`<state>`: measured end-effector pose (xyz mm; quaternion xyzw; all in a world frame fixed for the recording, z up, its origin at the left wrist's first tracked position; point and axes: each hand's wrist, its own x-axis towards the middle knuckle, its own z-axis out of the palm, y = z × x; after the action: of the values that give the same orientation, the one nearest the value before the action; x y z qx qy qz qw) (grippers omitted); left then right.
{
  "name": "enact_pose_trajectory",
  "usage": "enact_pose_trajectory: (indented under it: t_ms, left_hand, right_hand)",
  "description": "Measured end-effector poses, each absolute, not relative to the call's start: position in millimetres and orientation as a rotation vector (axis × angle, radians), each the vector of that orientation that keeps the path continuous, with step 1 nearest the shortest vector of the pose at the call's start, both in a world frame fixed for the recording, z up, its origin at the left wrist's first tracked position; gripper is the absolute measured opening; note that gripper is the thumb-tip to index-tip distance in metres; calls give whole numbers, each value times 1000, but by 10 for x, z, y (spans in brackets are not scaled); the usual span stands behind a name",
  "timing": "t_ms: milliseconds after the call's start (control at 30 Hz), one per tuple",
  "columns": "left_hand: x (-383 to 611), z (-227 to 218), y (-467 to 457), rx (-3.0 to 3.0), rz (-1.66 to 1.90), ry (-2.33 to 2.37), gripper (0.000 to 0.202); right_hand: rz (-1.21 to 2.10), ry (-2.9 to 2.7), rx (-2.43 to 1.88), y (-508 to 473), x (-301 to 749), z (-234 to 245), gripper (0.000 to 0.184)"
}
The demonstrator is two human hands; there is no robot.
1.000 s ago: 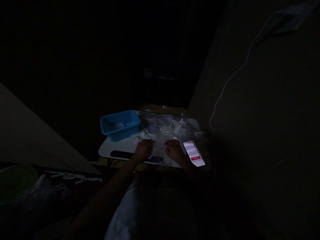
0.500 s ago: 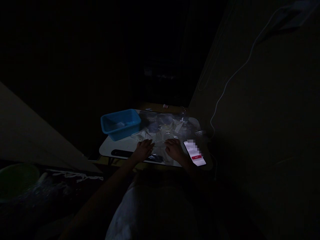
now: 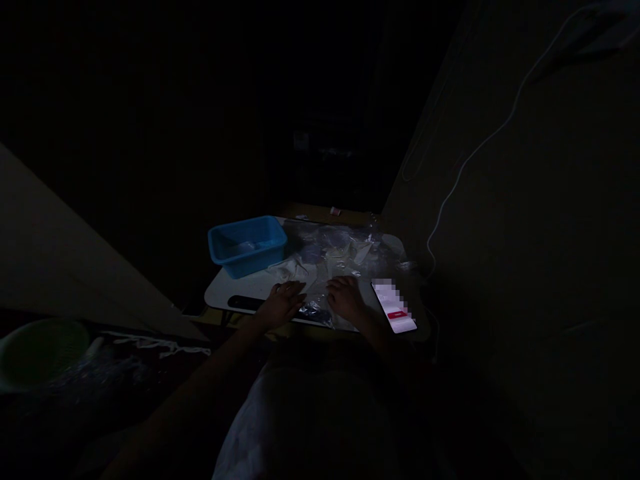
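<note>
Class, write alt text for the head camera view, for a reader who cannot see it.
In a dim room, a person's left hand and right hand rest on crumpled clear plastic on a white table. A blue plastic tub sits at the table's far left, and a lit smartphone lies to the right of the hands.

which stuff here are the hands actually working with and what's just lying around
Being handled:
left hand
right hand
crumpled clear plastic

Lying about:
blue plastic tub
smartphone
green bowl
white cable
</note>
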<state>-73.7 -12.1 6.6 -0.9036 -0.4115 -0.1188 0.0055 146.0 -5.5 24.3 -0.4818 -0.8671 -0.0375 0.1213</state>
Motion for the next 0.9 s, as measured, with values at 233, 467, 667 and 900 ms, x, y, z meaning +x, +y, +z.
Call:
enact_pose_trajectory:
  t_ms: [233, 467, 667, 900]
  left_hand:
    - [-709, 6, -103, -2841, -430, -1276, 34]
    - [-748, -4, -134, -2846, -438, -1302, 35]
    - [-748, -28, -148, -2845, -475, -1308, 35]
    - [-744, -40, -167, -2856, -500, -1298, 36]
  right_hand:
    - [-175, -2757, -1280, -45, 1233, 362, 30]
    - [-188, -2696, -1439, 97, 1303, 294, 33]
    - [-229, -2669, -1484, 193, 1330, 280, 33]
    - [-205, -2723, -1400, 107, 1301, 320, 37]
